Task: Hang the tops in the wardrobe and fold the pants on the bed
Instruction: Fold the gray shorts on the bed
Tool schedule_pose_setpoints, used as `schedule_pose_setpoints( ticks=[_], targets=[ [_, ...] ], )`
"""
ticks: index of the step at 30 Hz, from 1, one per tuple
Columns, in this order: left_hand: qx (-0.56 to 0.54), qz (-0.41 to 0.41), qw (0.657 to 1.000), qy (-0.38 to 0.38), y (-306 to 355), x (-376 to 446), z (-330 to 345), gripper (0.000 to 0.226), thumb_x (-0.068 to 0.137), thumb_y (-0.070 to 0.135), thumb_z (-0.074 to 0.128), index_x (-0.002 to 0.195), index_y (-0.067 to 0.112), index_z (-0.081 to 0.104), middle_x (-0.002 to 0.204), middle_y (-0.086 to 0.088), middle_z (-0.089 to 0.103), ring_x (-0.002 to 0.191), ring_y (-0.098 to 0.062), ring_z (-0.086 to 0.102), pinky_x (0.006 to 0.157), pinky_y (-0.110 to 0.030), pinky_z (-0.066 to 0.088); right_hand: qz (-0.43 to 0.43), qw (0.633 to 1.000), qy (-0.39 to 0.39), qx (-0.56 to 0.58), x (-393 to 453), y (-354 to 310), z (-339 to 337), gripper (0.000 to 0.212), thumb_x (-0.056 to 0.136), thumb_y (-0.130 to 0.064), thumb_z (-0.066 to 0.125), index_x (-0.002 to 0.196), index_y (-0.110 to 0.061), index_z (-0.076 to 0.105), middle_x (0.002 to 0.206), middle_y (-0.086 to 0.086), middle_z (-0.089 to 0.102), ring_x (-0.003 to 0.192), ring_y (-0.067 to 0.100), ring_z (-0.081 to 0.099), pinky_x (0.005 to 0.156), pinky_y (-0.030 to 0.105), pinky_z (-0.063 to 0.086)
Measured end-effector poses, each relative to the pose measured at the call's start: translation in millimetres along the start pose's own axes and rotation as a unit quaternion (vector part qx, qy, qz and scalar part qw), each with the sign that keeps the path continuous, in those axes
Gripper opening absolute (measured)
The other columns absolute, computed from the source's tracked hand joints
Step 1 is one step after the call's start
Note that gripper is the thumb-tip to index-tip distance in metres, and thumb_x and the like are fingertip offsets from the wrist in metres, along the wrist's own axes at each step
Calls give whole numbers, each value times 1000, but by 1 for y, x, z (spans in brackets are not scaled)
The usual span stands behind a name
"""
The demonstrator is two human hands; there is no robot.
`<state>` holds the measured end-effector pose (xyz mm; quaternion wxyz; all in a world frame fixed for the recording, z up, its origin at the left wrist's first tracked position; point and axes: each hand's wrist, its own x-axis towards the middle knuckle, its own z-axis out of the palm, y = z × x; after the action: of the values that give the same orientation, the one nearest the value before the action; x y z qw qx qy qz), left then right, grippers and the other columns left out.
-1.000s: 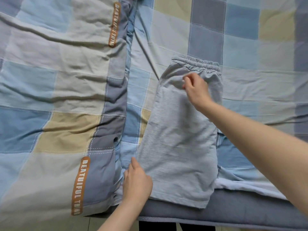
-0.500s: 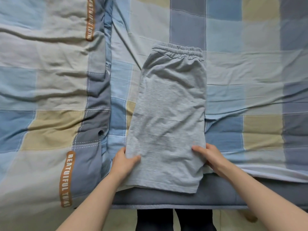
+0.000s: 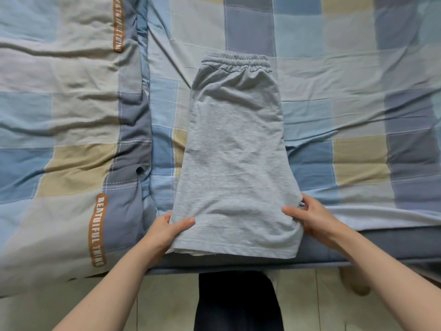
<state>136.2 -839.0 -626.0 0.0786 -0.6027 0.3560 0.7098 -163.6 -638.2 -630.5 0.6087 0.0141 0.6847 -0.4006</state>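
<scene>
Grey shorts (image 3: pixel 235 158), folded lengthwise, lie on our checked bed (image 3: pixel 334 96); our left hand (image 3: pixel 164 231) and right hand (image 3: pixel 312 219) each pinch a side near the hem, thumbs on top.

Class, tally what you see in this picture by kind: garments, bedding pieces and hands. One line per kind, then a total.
Grey shorts: 1
Checked quilt: 1
Checked bed sheet: 1
Hands, the left hand and the right hand: 2
Total: 5

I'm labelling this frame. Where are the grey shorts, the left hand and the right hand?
grey shorts (image 3: pixel 235 149): head view, middle of the fabric.
left hand (image 3: pixel 164 231): head view, back of the hand.
right hand (image 3: pixel 316 218): head view, back of the hand.
</scene>
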Motion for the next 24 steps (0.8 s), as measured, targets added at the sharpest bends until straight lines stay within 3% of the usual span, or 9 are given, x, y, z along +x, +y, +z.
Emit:
schedule_pose_setpoints(
  ticks=[2,4,8,11,13,15,17,20,24],
  targets=[
    [22,6,1000,15,-8,-3,0,23,82,11,75,104,6,69,96,-7,76,88,-24,74,68,-25,57,3,1000,4,0,-6,10,-3,48,70,-24,80,115,-14,63,104,11,73,92,28,71,78,40,57],
    [139,28,987,72,-19,-1,1,23,82,11,76,103,6,69,99,-6,75,89,-23,71,72,-26,53,39,995,35,-88,-9,26,-4,26,81,-18,75,104,-15,63,87,5,74,74,18,69,61,28,53],
    [441,-10,877,190,-44,-6,13,34,84,8,65,114,2,50,118,-20,59,107,-37,58,88,-40,47,165,945,21,-283,-18,58,-16,4,85,-7,57,83,-10,56,73,8,70,57,20,63,45,19,36],
    [537,-18,795,279,-45,-20,46,60,80,10,64,131,5,33,127,-18,39,112,-41,48,90,-46,45,109,930,78,-343,-25,53,-26,15,89,-11,52,75,-11,57,69,7,71,52,17,61,44,18,40],
    [580,103,750,302,-39,-25,72,74,75,15,68,139,10,32,124,-15,40,111,-36,46,87,-47,42,30,934,142,-326,-20,40,-28,16,92,-13,53,77,-14,59,67,5,70,53,15,62,49,20,44],
    [565,222,762,227,-30,-25,100,70,76,17,66,140,13,37,126,-12,40,113,-32,42,90,-44,40,-7,950,174,-260,-10,24,-24,13,94,-10,53,83,-13,60,75,10,69,59,18,62,53,26,49],
    [560,285,768,126,-24,-18,132,60,82,18,58,139,15,39,130,-7,39,117,-27,39,94,-38,39,-35,953,182,-238,4,13,-20,8,92,-9,54,95,-10,62,93,17,68,76,26,66,69,40,56],
    [544,323,774,16,-20,-2,178,57,86,15,54,141,15,40,135,-5,42,121,-27,41,99,-38,38,-34,955,154,-250,21,1,-11,36,91,-19,61,124,-5,56,112,11,64,101,28,62,92,46,51],
    [484,268,833,-16,-25,20,214,67,88,23,60,148,13,30,144,-6,38,131,-28,38,108,-40,34,3,977,92,-194,32,-7,1,37,92,-22,62,124,-7,55,103,8,62,84,17,57,74,32,49]
  ],
)
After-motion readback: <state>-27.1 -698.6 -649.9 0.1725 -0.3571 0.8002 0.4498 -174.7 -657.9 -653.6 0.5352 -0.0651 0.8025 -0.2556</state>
